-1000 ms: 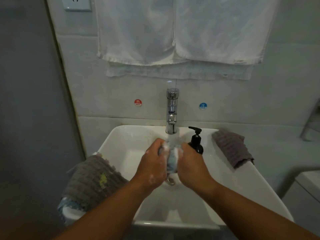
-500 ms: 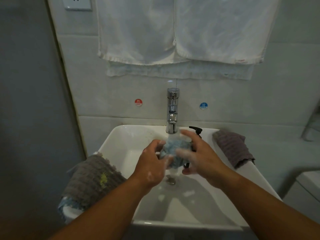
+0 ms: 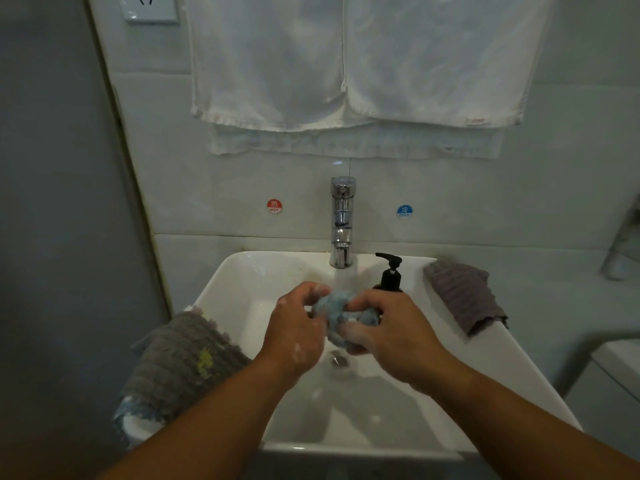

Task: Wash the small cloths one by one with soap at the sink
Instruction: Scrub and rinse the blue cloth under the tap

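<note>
Over the white sink, a small blue cloth is bunched up just under the chrome tap, with water running onto it. My left hand grips its left side with curled fingers, foam on the skin. My right hand curls round its right side and underside. A black soap pump bottle stands on the rim behind my right hand. A grey cloth with a yellow stain hangs over the sink's left rim, above a blue patterned cloth. Another grey cloth lies on the right rim.
White towels hang on the wall above the tap. Red hot and blue cold stickers flank it. The drain sits below my hands. A wall socket is at top left; a white surface at right.
My hands pressed the cloth between them, then my right hand opened over it; now both hands grip it again and knead it under the tap, slightly lower and closer together.
</note>
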`<state>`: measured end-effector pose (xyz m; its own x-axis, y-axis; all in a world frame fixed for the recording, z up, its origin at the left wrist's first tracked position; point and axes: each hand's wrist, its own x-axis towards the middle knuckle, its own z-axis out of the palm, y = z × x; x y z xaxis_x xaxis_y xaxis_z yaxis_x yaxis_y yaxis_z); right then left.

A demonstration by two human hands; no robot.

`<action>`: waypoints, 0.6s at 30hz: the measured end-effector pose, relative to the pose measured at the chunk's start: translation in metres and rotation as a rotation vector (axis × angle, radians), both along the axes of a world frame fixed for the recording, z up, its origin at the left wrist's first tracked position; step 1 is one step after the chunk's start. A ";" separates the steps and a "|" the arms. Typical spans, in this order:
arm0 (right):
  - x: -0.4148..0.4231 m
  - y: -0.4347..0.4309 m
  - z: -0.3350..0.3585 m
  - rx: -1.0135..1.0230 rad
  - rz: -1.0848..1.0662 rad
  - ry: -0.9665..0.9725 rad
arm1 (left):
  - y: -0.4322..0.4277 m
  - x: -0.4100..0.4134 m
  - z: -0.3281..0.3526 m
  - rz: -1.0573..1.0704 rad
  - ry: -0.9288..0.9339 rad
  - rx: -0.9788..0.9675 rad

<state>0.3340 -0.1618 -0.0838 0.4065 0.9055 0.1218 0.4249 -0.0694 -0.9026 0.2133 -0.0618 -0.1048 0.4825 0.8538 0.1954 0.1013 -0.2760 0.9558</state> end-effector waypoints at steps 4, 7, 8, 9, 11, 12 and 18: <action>0.016 0.015 0.003 0.103 -0.250 -0.010 | -0.009 0.001 0.000 -0.200 -0.076 -0.130; 0.009 0.015 -0.006 0.034 -0.217 0.075 | -0.009 0.000 0.002 -0.160 -0.122 -0.097; 0.002 0.012 -0.009 0.006 -0.175 0.076 | -0.006 0.000 0.001 -0.097 -0.110 -0.067; -0.006 0.008 -0.010 -0.001 -0.144 0.069 | -0.004 0.001 0.001 -0.034 -0.082 -0.035; -0.014 0.006 -0.007 0.055 -0.135 0.032 | -0.002 0.002 0.000 0.002 -0.034 -0.008; -0.011 0.008 -0.005 0.089 -0.155 0.022 | -0.004 0.003 0.000 -0.034 -0.024 -0.020; -0.009 0.014 -0.006 0.032 -0.197 0.265 | -0.012 0.000 0.007 -0.092 -0.114 -0.051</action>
<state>0.3246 -0.1477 -0.0895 0.5944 0.8040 0.0155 0.1561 -0.0965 -0.9830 0.2129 -0.0739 -0.0979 0.5362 0.8174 0.2108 -0.0321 -0.2298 0.9727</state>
